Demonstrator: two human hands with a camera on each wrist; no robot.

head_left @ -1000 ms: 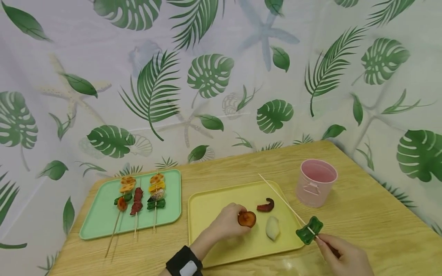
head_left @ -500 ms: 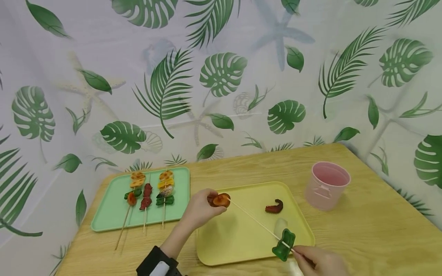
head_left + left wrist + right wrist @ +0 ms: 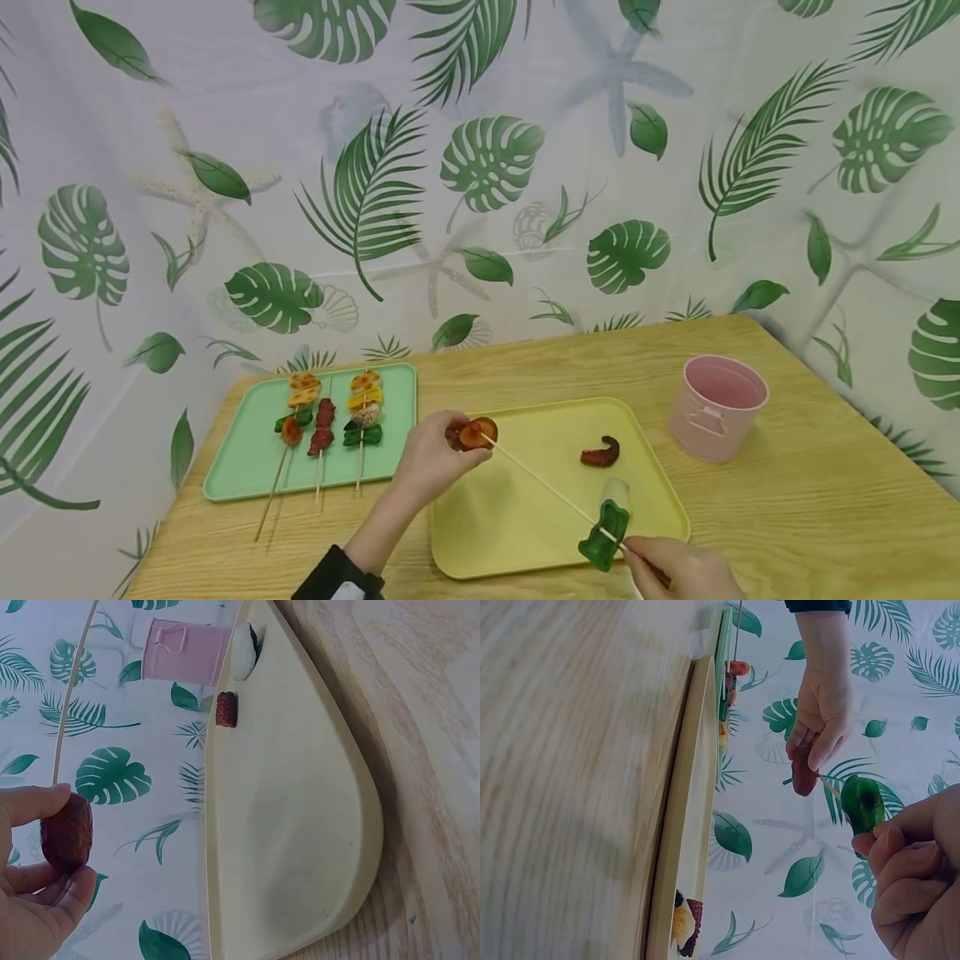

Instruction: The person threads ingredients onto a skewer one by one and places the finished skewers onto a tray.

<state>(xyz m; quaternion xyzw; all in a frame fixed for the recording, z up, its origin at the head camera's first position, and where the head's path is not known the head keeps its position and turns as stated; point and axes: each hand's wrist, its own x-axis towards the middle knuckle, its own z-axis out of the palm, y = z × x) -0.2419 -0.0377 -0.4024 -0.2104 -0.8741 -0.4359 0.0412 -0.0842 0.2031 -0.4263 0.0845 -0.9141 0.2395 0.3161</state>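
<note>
My left hand [image 3: 427, 467] pinches a reddish-brown round piece, like a toy mushroom cap [image 3: 477, 432], between thumb and fingers over the yellow tray's left part. A thin wooden skewer [image 3: 536, 477] runs from it down to my right hand [image 3: 686, 568], which pinches the skewer's near end. On the skewer, just ahead of those fingertips, sits a green pepper piece [image 3: 603, 540]. The skewer's far tip is at the mushroom's face; the left wrist view shows the mushroom [image 3: 69, 834] with the stick at its top. A pale oval piece [image 3: 617, 492] is partly hidden behind the pepper.
The yellow tray [image 3: 495, 533] also bears a dark red curled piece [image 3: 602, 452]. Leftward, a green tray [image 3: 236, 442] holds loaded skewers, one sticking out over its front edge. A pink bucket [image 3: 705, 425] stands to the right. A leaf-patterned cloth [image 3: 525, 317] hangs behind the table.
My left hand has moved left and up with the mushroom. My right hand has swung the skewer leftward, so its tip now meets the mushroom. The view has shifted slightly.
</note>
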